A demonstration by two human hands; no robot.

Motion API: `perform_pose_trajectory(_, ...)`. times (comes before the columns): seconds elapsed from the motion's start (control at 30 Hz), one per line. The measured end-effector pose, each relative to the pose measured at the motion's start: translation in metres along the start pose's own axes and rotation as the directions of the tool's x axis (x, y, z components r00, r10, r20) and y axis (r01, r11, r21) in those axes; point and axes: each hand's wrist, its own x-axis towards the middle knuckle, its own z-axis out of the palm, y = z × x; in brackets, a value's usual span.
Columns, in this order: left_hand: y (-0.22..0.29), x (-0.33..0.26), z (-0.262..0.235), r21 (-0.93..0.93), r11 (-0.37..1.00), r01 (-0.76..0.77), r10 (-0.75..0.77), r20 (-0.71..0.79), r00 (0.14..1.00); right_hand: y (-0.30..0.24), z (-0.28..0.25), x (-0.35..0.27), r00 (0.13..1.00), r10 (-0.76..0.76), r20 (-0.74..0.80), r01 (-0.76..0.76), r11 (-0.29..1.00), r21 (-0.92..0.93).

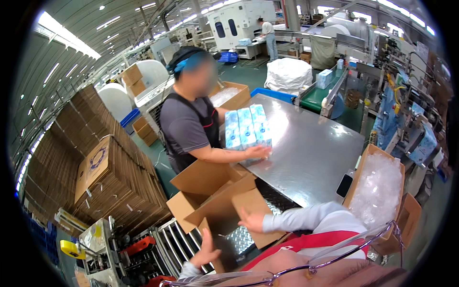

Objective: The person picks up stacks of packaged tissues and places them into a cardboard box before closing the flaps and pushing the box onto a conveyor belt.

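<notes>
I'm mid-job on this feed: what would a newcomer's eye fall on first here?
Probably the blue-and-white packs that a co-worker holds at the left side of the shiny metal table. Next, the open carton at lower centre, with the wearer's left hand and right hand at it. Tall stacks of flattened cardboard also stand out on the left.

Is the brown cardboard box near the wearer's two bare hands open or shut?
Open: the brown cardboard box has its flaps spread apart.

Green floor (240,72) is seen at upper centre, backed by a white cabinet (248,24); at upper left, the ceiling (79,19) is lined with bright lights (69,37).
</notes>
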Motion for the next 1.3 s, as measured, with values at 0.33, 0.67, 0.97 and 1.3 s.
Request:
perform_pose_trajectory(0.33,0.010,0.047,0.113,0.581,0.758,0.296,-0.326,-0.056,0.944,0.016,-0.062,0.020,0.780,-0.484,-0.397,0.101,0.723,-0.684)
perform_pose_trajectory(0.67,-0.019,0.036,0.049,0.509,0.828,0.237,-0.094,-0.290,0.952,0.079,0.012,0.084,0.987,-0.099,0.130,0.084,0.990,0.113)
perform_pose_trajectory(0.97,-0.309,-0.152,-0.022,0.315,0.892,0.325,0.006,-0.726,0.688,0.097,0.201,0.110,0.933,0.352,0.073,-0.257,0.511,0.820)
perform_pose_trajectory(1.3,-0.312,-0.206,-0.006,-0.973,0.139,0.186,-0.682,0.043,0.731,-0.070,0.088,0.027,0.987,-0.128,-0.098,0.156,0.588,0.794)
